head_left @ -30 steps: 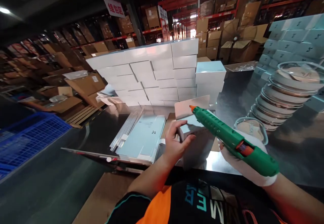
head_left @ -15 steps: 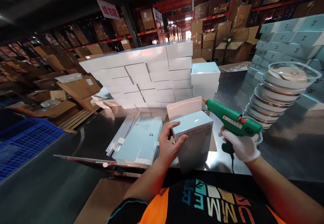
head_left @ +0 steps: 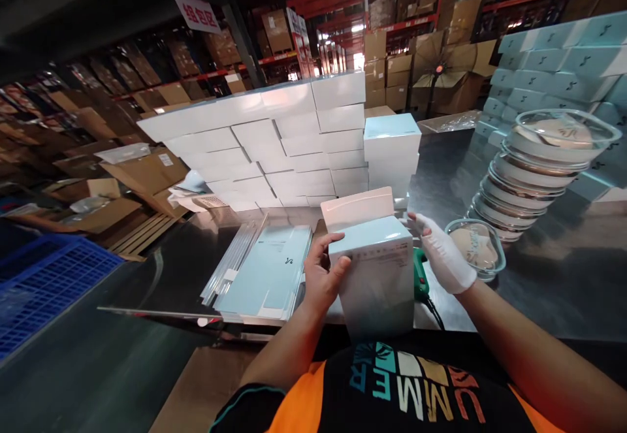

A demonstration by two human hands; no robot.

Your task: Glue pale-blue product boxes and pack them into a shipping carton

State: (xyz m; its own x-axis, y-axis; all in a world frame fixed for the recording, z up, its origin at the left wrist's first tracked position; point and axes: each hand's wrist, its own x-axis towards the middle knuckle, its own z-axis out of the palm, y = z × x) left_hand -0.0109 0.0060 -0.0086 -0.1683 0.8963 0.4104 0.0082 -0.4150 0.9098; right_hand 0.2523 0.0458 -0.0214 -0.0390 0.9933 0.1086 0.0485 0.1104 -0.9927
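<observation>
My left hand point(head_left: 321, 276) grips the left side of a pale blue carton point(head_left: 379, 276) that stands upright on the steel table, its top flap point(head_left: 357, 208) raised behind. My right hand point(head_left: 441, 253), in a white glove, rests against the carton's right upper edge with fingers stretched out. A green glue gun point(head_left: 420, 279) lies on the table just under that hand, mostly hidden behind the carton, its black cord trailing toward me.
A stack of flat blue carton blanks point(head_left: 267, 270) lies left of the carton. A wall of white boxes point(head_left: 274, 145) stands behind. Stacked clear lidded bowls point(head_left: 539, 172) and one single bowl point(head_left: 477, 247) sit at right. A blue crate point(head_left: 44, 276) is far left.
My right hand lowered the green glue gun, set it on the table and let go, then moved to the carton's right edge. My left hand kept hold of the carton.
</observation>
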